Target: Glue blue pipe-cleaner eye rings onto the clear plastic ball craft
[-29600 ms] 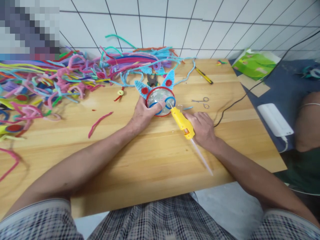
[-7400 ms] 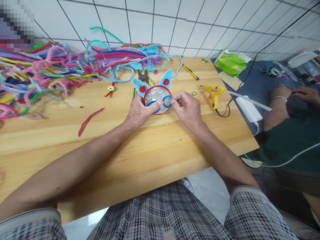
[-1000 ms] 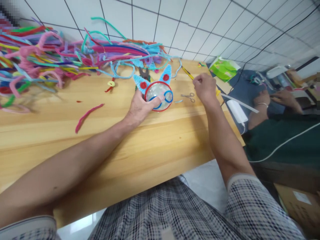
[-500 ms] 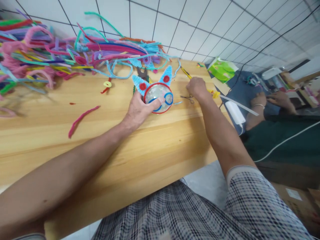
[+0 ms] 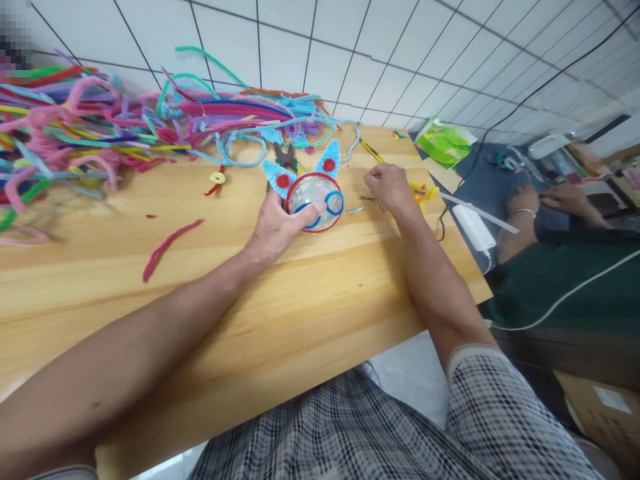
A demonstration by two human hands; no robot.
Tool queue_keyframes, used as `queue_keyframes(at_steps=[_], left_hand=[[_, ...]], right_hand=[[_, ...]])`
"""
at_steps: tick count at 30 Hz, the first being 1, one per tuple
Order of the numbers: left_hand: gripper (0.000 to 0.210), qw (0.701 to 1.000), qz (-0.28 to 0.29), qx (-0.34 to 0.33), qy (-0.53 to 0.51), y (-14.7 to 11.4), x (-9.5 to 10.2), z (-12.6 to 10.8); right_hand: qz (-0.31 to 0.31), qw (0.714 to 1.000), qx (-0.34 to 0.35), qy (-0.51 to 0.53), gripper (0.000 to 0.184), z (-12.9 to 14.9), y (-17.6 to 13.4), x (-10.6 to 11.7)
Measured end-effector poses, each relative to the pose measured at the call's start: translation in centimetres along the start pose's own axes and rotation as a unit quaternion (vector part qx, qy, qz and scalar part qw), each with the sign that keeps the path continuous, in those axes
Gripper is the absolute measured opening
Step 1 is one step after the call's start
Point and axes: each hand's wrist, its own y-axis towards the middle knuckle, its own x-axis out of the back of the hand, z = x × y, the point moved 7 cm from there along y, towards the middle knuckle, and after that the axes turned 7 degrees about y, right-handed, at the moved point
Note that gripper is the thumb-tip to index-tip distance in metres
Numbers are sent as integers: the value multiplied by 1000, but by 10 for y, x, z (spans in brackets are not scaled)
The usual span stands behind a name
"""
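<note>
My left hand (image 5: 274, 227) grips a round ornament (image 5: 319, 181) with a clear, silvery face and a red rim. Its thumb lies across the front of the ornament, beside blue loops shaped like glasses. Two light blue fuzzy ears with red dots stand up from the rim. Right of the ornament, my right hand (image 5: 389, 187) is closed, with its fingers curled down; whatever they may hold is hidden. Small scissors (image 5: 369, 199) lie partly covered under that hand. A short light blue strip (image 5: 355, 211) rests between the ornament and the scissors.
Pipe cleaners (image 5: 210, 110) in many colours pile along the tiled wall. Pliers (image 5: 286, 157) lie behind the ornament. A pink pipe cleaner (image 5: 170, 247) is on the left. A yellow glue gun (image 5: 424, 193) and white adapter (image 5: 474, 227) lie right, near another person's hands (image 5: 525, 200).
My right hand has shifted a little left, closer to the ornament, and now covers more of the scissors. My left hand keeps its grip on the ornament. The whole view has shifted slightly.
</note>
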Motion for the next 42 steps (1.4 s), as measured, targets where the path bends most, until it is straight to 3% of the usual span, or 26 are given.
queue_keyframes(at_steps=[8, 18, 23, 25, 28, 31, 33, 39, 42], left_hand=[[65, 1000, 10, 4, -16, -1, -2, 1], [78, 1000, 1, 4, -10, 2, -2, 6], [75, 1000, 2, -2, 4, -1, -3, 1], [77, 1000, -3, -8, 4, -2, -2, 1], [83, 1000, -14, -20, 0, -1, -2, 2], [88, 999, -5, -31, 11, 0, -3, 3], [88, 999, 9, -43, 11, -1, -5, 1], [73, 996, 50, -76, -11, -12, -4, -17], [80, 994, 82, -72, -15, -13, -7, -18]], right_hand=[[-26, 998, -55, 17, 34, -4, -5, -6], [-16, 998, -7, 67, 33, -2, -11, -12], [-27, 992, 6, 125, 28, 12, -23, 4], [-19, 976, 31, 214, 31, 25, -36, 12], [33, 920, 66, 385, 59, 49, -68, 12], [96, 859, 60, 499, 94, 71, -104, -4], [126, 835, 53, 534, 105, 83, -121, -19], [107, 820, 44, 560, 107, 88, -128, -32], [101, 814, 44, 570, 108, 83, -126, -27]])
